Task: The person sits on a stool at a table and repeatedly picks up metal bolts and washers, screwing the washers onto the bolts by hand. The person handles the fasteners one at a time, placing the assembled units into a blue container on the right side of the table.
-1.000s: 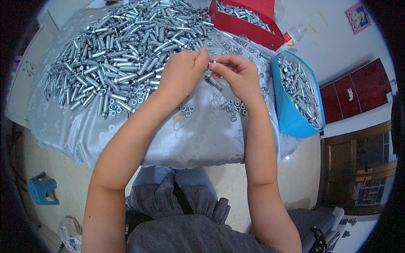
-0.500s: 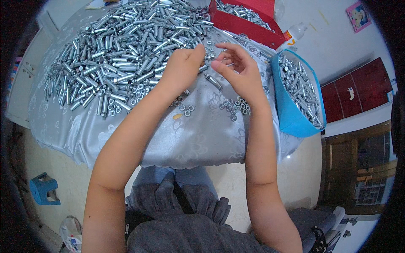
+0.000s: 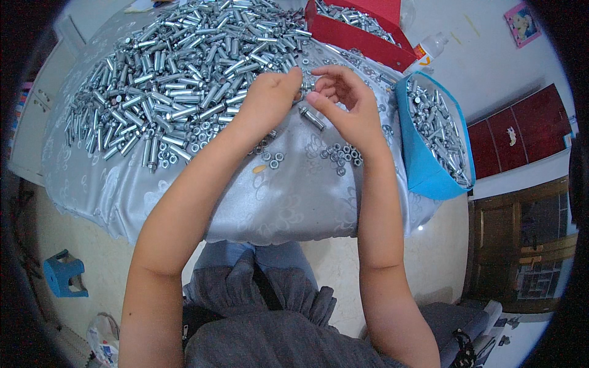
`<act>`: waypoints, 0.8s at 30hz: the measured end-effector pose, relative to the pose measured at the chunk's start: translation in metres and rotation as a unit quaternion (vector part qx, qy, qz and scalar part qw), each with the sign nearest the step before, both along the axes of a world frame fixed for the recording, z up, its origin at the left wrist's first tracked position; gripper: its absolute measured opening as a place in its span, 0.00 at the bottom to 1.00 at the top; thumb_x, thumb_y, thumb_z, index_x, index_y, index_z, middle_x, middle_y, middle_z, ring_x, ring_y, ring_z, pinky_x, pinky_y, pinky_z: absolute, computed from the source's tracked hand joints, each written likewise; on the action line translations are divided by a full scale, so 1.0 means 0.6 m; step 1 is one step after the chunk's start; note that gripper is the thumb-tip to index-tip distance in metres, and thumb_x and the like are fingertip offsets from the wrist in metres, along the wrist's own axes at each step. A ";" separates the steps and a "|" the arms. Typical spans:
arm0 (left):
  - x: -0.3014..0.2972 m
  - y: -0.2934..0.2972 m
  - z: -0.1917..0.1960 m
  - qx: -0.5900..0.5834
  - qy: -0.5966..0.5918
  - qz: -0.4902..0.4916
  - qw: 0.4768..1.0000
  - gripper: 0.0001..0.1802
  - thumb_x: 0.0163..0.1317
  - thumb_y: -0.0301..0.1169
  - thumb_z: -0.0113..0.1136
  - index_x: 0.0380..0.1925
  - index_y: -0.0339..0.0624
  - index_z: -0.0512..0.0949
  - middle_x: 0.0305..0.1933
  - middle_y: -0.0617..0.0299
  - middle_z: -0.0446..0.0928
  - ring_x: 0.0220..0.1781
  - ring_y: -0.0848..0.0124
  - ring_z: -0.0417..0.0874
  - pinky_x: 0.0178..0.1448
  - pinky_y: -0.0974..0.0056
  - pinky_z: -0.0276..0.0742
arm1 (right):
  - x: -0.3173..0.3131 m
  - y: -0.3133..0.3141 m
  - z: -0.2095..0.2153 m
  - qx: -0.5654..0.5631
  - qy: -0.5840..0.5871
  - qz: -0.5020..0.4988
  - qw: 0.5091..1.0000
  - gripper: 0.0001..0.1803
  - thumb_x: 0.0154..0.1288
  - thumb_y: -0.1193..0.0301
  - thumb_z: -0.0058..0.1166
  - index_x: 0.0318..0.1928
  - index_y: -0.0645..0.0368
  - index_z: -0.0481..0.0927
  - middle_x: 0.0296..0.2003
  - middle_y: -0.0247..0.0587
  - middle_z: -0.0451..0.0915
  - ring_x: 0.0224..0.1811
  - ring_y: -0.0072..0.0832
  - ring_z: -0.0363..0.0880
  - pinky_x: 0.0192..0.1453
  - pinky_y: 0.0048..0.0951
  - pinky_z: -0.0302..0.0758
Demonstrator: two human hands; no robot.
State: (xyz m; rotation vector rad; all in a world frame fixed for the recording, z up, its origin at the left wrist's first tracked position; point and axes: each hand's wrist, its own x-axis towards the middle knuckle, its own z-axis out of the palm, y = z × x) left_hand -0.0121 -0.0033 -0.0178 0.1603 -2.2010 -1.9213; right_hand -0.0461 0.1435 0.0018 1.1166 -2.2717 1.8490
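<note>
Silvery patterned cloth (image 3: 257,211) covers the table, its near edge hanging above a pale floor where a blue stool (image 3: 64,274) stands to the left. Mid-table, the left hand (image 3: 279,98) is closed, thumb against fingers, with a small metal piece (image 3: 307,87) at its fingertips; most of that piece is hidden, so I cannot tell which way its long axis runs. Facing it, the right hand (image 3: 351,110) is half open, thumb and index finger apart, the other fingers curled.

Just below the gap between the hands, a loose bolt (image 3: 312,118) lies flat on the cloth, its long axis slanting from upper left to lower right, nut end up toward the left hand. Nearer the person are loose nuts (image 3: 341,157) and a small yellow bit (image 3: 259,168). Left and beyond, a big heap (image 3: 184,67) of bolts points every way.

At the far right, a red box (image 3: 350,43) holds many bolts. Nearer, a blue bin (image 3: 423,172) is well filled with more, lying at mixed angles. Between the two stands a clear bottle (image 3: 431,49).

One second ago the fingertips of both hands met around the piece; now the right fingers are parted from the left. The loose bolt lies as it did.
</note>
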 end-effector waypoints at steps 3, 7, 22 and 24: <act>0.004 0.002 0.005 -0.010 0.001 0.001 1.000 0.28 0.58 0.46 0.43 0.12 0.31 0.70 0.11 0.61 0.66 0.16 0.74 0.64 0.24 0.65 0.61 | 0.001 0.002 -0.001 -0.015 0.006 0.003 1.000 0.09 0.50 0.72 0.59 0.34 0.60 0.77 0.26 0.29 0.74 0.27 0.12 0.69 0.29 0.14 0.65; -0.003 -0.002 -0.008 -0.021 -0.010 -0.014 1.000 0.28 0.57 0.47 0.43 0.13 0.31 0.71 0.11 0.60 0.67 0.16 0.73 0.65 0.25 0.65 0.62 | -0.003 0.009 0.001 0.038 -0.053 -0.005 0.998 0.08 0.51 0.72 0.59 0.32 0.60 0.78 0.24 0.29 0.74 0.24 0.12 0.67 0.28 0.13 0.64; 0.003 0.003 -0.002 -0.031 0.010 -0.017 0.999 0.28 0.58 0.47 0.43 0.13 0.31 0.71 0.12 0.60 0.67 0.17 0.73 0.65 0.27 0.66 0.63 | -0.007 0.013 -0.002 0.045 -0.033 -0.009 0.998 0.10 0.50 0.71 0.59 0.36 0.58 0.78 0.26 0.29 0.74 0.28 0.13 0.70 0.30 0.15 0.66; 0.002 0.005 -0.006 -0.042 0.018 -0.009 0.999 0.28 0.58 0.47 0.43 0.13 0.31 0.72 0.12 0.61 0.67 0.18 0.74 0.65 0.27 0.66 0.63 | -0.018 0.020 -0.007 0.084 -0.059 0.011 0.995 0.11 0.50 0.71 0.59 0.36 0.57 0.77 0.26 0.29 0.74 0.28 0.14 0.70 0.30 0.15 0.66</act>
